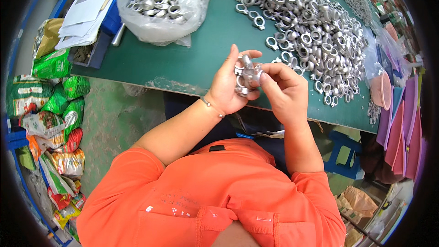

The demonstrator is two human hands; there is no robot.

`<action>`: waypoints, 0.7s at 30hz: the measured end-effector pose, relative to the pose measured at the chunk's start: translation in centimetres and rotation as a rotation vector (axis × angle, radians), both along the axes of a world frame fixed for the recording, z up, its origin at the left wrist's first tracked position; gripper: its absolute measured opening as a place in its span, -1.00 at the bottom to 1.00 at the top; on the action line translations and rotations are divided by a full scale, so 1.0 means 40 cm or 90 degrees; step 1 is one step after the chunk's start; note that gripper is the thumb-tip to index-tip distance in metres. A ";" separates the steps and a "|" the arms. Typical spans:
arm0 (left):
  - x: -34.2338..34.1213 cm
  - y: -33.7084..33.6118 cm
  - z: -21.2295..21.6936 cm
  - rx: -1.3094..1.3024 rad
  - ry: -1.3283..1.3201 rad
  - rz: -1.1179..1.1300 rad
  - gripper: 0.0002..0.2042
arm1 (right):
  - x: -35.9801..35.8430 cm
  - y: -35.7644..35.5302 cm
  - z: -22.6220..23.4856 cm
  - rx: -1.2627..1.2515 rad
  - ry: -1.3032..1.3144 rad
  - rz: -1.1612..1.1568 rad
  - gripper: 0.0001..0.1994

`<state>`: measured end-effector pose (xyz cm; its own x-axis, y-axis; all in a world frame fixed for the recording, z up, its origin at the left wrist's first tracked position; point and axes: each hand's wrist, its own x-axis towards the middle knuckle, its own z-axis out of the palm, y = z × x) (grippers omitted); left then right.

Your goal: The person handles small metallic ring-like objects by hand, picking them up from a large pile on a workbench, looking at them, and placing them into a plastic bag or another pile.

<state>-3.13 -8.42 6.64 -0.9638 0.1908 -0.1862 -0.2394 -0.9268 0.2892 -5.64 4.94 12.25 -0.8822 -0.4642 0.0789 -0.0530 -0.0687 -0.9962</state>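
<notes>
My left hand [230, 84] is cupped around several grey metal ring clamps [241, 82], held just over the near edge of the green table. Thumb and fingers of my right hand [289, 92] pinch one metal ring clamp [256, 74] against those in the left palm. To the right on the table spreads a large heap of similar metal ring clamps [315, 32]. Toward the far left, a clear plastic bag [194, 13] stands with its mouth wide, and metal rings [157, 2] lie inside it.
The green table [196, 66] has a worn front edge. Papers [87, 11] lie over a blue bin [98, 50] at its left end. Bright packages [55, 105] are stacked at left. A pink basket [381, 90], purple and pink trays [404, 128] and a blue stool [343, 153] stand right.
</notes>
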 end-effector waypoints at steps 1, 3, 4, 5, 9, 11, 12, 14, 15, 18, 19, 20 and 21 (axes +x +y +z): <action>-0.001 -0.003 0.000 0.012 0.015 -0.005 -0.50 | -0.004 0.011 0.005 -0.018 -0.049 0.009 -0.89; -0.001 -0.003 0.004 0.050 0.037 -0.008 -0.50 | -0.013 0.038 0.005 -0.034 -0.111 0.035 -0.87; -0.001 -0.005 0.009 0.073 0.048 -0.004 -0.50 | -0.021 0.049 0.002 -0.033 -0.118 0.054 -0.86; -0.002 -0.005 0.002 0.066 0.056 -0.001 -0.50 | -0.017 0.054 0.004 -0.044 -0.143 0.056 -0.86; 0.001 -0.005 0.001 0.057 0.051 0.000 -0.49 | -0.011 0.069 0.003 -0.109 -0.186 0.052 -0.86; 0.001 -0.004 0.005 0.061 0.048 0.002 -0.49 | -0.008 0.077 -0.003 -0.133 -0.167 0.049 -0.87; 0.002 -0.004 0.006 0.064 0.046 0.003 -0.49 | -0.008 0.080 -0.006 -0.145 -0.157 0.047 -0.88; 0.000 -0.005 0.004 0.072 0.037 -0.003 -0.50 | -0.013 0.091 -0.014 -0.148 -0.133 0.034 -0.85; 0.003 -0.002 0.004 0.073 0.026 -0.004 -0.50 | -0.013 0.094 -0.020 -0.136 -0.116 0.022 -0.84; 0.001 0.003 0.009 0.078 0.020 -0.014 -0.52 | -0.043 0.110 -0.008 -0.102 -0.097 -0.031 -0.84; 0.006 0.002 0.017 0.079 0.015 -0.009 -0.52 | -0.087 0.120 0.010 -0.063 -0.082 -0.062 -0.84; 0.010 0.000 0.014 0.073 0.032 0.007 -0.50 | -0.133 0.131 0.031 -0.026 -0.072 -0.098 -0.83; 0.011 0.000 0.016 0.079 0.035 0.011 -0.51 | -0.203 0.152 0.056 -0.029 -0.047 -0.166 -0.81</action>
<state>-2.70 -8.41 7.26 -0.9752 0.1924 -0.1096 -0.2101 -0.9602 0.1840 -13.75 11.01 14.50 -0.9755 -0.2186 0.0256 -0.0023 -0.1065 -0.9943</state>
